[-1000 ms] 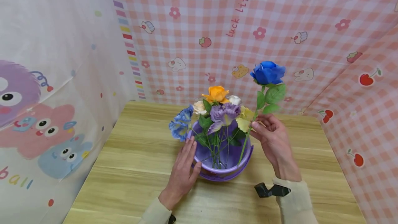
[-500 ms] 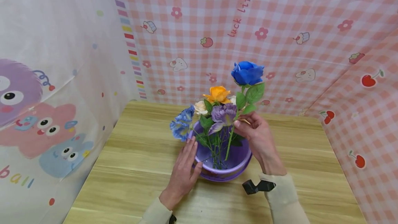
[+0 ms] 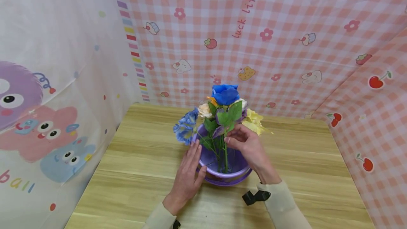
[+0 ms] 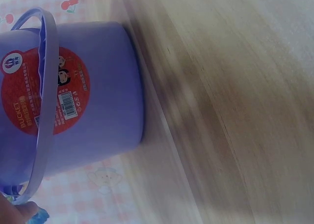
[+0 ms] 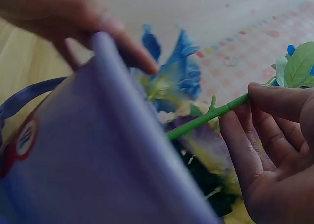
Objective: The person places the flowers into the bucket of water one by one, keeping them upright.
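Note:
A purple bucket (image 4: 103, 86) with a red label stands on the wooden table and holds several artificial flowers. My right hand (image 3: 249, 147) pinches the green stem (image 5: 201, 120) of a blue rose (image 3: 225, 94) between thumb and fingers. The lower stem reaches down inside the bucket, and the bloom overlaps an orange rose (image 3: 210, 99) in the head view. With straight fingers, my left hand (image 3: 186, 176) rests against the bucket's left rim. Just past those fingertips leans a ruffled blue flower (image 3: 186, 126). A yellow flower (image 3: 253, 121) hangs out beyond the right side, near my right hand.
The bucket's purple handle (image 4: 47, 86) hangs down along its outside. Wooden table (image 3: 127, 165) surrounds the bucket. A pink checked cloth (image 3: 286, 56) rises behind the table, and a white printed cloth (image 3: 79, 91) hangs on the left.
My right hand has moved left and lowered the blue rose from the bucket's right side into the middle of the bunch. My left hand has stayed on the rim.

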`<state>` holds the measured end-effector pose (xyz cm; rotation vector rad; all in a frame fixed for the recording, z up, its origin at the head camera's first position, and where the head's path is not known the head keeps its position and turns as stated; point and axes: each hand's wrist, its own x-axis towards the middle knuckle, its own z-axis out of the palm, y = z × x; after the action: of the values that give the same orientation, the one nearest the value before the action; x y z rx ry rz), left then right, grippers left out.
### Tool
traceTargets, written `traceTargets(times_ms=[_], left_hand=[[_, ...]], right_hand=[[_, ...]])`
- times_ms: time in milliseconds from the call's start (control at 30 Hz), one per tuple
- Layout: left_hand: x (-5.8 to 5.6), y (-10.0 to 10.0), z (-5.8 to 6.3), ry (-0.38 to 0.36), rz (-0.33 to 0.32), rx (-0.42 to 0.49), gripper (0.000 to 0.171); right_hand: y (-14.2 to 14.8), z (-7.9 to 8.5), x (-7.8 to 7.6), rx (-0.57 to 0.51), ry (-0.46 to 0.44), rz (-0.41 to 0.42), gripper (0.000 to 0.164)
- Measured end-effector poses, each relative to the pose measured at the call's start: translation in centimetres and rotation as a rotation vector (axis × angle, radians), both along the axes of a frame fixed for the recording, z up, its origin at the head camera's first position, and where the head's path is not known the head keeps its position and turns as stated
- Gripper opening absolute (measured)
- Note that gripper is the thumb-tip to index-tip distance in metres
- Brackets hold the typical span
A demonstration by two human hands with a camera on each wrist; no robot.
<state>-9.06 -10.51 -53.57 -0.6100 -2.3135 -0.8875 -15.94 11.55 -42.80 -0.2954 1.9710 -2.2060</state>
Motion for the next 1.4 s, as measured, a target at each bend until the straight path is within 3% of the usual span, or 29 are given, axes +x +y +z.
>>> traceTargets(times_ms=[200,500,733,967,1100,1233,1400], left_hand=[[0.0,-0.1,-0.1,-0.001,-0.003,0.002,0.066],[0.1,0.0,0.1,-0.031,0.004,-0.004,0.067],[0.1,0.0,0.1,-0.017,0.015,-0.008,0.067],[0.4,-0.2,-0.3,-0.013,0.015,0.005,0.065],[1.0,-0.5,-0.3,-0.064,-0.023,0.051,0.064],[1.7,-1.0,-0.3,-0.106,-0.060,0.068,0.061],[2.4,-2.1,-0.6,-0.044,-0.072,0.049,0.058]], right_hand=[[-0.4,-0.8,0.3,0.156,0.047,0.027,0.025],[-1.0,-1.7,0.3,0.405,0.173,0.019,0.019],[-1.4,-1.9,0.1,0.550,0.223,-0.006,0.014],[-1.9,-2.2,0.0,0.787,0.256,-0.012,0.009],[-2.1,-2.2,0.1,0.912,0.257,-0.011,0.009],[-2.1,-2.0,0.4,0.947,0.293,-0.024,0.012],[-1.3,-1.5,1.4,0.901,0.376,-0.090,0.016]])
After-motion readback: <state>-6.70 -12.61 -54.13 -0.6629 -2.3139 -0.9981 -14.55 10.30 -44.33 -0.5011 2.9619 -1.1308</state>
